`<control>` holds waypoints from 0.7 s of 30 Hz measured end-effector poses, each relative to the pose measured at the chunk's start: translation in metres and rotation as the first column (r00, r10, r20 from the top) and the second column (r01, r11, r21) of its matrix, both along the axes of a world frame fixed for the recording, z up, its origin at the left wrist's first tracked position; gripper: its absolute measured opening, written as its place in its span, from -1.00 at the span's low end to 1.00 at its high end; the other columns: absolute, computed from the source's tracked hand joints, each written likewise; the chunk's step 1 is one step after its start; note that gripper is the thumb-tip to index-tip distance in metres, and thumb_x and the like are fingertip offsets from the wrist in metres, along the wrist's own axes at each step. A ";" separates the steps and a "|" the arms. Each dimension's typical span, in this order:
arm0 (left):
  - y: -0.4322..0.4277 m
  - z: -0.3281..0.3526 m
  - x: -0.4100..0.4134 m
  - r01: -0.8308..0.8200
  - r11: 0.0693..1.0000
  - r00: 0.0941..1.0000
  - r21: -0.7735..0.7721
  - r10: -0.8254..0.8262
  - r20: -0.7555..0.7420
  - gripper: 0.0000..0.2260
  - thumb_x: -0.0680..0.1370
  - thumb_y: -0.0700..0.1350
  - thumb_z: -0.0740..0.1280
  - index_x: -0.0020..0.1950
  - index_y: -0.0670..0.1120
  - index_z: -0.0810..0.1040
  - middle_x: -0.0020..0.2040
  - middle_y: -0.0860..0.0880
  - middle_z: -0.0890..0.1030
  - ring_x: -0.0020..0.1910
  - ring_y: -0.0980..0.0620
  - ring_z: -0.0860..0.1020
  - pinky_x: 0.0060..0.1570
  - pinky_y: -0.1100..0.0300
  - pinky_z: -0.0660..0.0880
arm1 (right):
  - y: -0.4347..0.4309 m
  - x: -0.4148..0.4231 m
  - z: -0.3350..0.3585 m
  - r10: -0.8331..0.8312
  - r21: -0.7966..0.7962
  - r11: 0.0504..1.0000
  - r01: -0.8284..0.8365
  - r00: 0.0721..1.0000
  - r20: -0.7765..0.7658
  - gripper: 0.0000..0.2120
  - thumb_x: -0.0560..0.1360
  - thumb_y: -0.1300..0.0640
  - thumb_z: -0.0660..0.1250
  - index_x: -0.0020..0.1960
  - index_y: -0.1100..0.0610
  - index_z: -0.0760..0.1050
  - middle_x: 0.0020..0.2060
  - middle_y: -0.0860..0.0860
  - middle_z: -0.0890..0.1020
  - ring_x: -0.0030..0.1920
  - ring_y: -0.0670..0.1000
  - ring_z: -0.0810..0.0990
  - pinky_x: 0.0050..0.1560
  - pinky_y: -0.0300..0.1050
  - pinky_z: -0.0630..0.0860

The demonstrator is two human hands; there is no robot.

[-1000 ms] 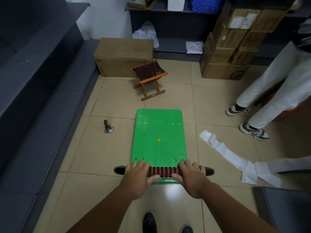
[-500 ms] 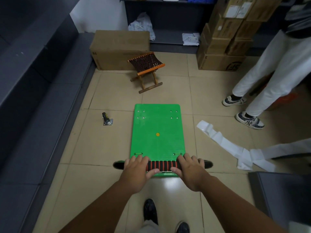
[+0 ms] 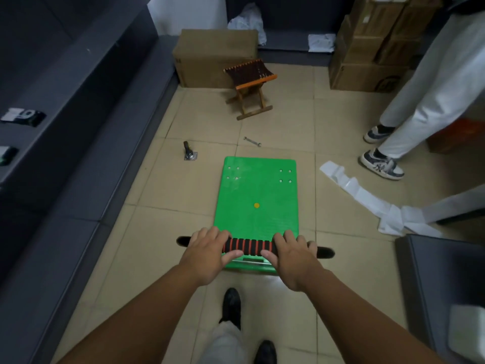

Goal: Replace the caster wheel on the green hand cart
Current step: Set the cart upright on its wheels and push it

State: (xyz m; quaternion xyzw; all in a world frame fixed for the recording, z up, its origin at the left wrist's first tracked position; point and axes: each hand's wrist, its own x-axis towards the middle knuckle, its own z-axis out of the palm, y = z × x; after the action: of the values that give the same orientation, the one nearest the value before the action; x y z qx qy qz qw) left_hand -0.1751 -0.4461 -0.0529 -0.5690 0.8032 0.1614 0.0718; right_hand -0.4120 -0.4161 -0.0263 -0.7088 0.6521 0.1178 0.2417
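The green hand cart [image 3: 258, 195] stands upright on the tiled floor in front of me, its flat deck showing bolt holes near the far corners. My left hand [image 3: 207, 252] and my right hand [image 3: 290, 254] both grip its black-and-red striped handle [image 3: 249, 246], one at each side. A loose caster wheel [image 3: 189, 151] on a metal plate lies on the floor to the cart's far left. A small wrench [image 3: 252, 141] lies just beyond the cart's far edge.
A folding wooden stool [image 3: 249, 86] and a cardboard box [image 3: 214, 57] stand farther ahead. Stacked boxes [image 3: 367, 48] fill the back right. Another person's legs [image 3: 420, 106] are at right, with crumpled white paper [image 3: 372, 200] on the floor. Dark shelving [image 3: 65, 114] runs along the left.
The cart has come back toward me with both hands still on the handle, uncovering the wrench on the floor beyond it. My view has swung left, showing more of the shelving.
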 end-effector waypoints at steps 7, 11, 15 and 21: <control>0.122 0.009 0.014 -0.020 0.999 0.997 0.050 0.017 0.069 -0.45 0.61 0.39 0.02 0.42 0.07 0.37 0.19 0.03 0.47 0.18 -0.01 0.40 0.30 0.07 0.25 | 0.118 0.018 0.001 0.004 0.008 1.000 -0.004 1.000 0.000 -0.50 0.63 -0.32 -0.10 0.32 0.00 0.29 0.21 0.02 0.41 0.16 0.10 0.42 0.26 0.13 0.31; 0.192 0.009 0.025 -0.022 0.998 0.999 0.054 0.020 0.042 -0.45 0.61 0.40 0.02 0.40 0.07 0.39 0.18 0.04 0.47 0.18 0.00 0.40 0.33 0.08 0.25 | 0.186 0.031 0.001 -0.001 0.019 1.000 0.002 1.000 -0.008 -0.48 0.62 -0.33 -0.10 0.34 0.00 0.28 0.24 0.02 0.42 0.19 0.10 0.43 0.29 0.14 0.32; 0.262 0.010 0.040 -0.014 0.997 0.998 0.076 0.010 0.055 -0.46 0.62 0.39 0.02 0.40 0.07 0.38 0.19 0.04 0.46 0.20 -0.01 0.40 0.36 0.07 0.22 | 0.256 0.044 0.000 0.000 0.064 0.998 0.001 1.000 -0.029 -0.47 0.63 -0.32 -0.09 0.41 0.00 0.24 0.28 0.03 0.40 0.24 0.10 0.42 0.32 0.15 0.30; 0.337 0.016 0.053 -0.032 0.996 0.997 0.089 0.026 0.069 -0.46 0.62 0.40 0.01 0.39 0.07 0.37 0.20 0.04 0.45 0.22 -0.02 0.39 0.40 0.07 0.19 | 0.330 0.061 0.002 0.014 0.072 0.997 -0.011 0.999 -0.038 -0.46 0.63 -0.33 -0.10 0.42 -0.01 0.24 0.27 0.02 0.41 0.22 0.09 0.44 0.30 0.13 0.32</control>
State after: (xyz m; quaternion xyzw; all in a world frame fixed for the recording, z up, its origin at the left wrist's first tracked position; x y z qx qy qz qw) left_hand -0.1216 -0.1095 -0.0372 -0.5818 0.7839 0.1791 0.1224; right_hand -0.3511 -0.0859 -0.0239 -0.7014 0.6476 0.1561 0.2538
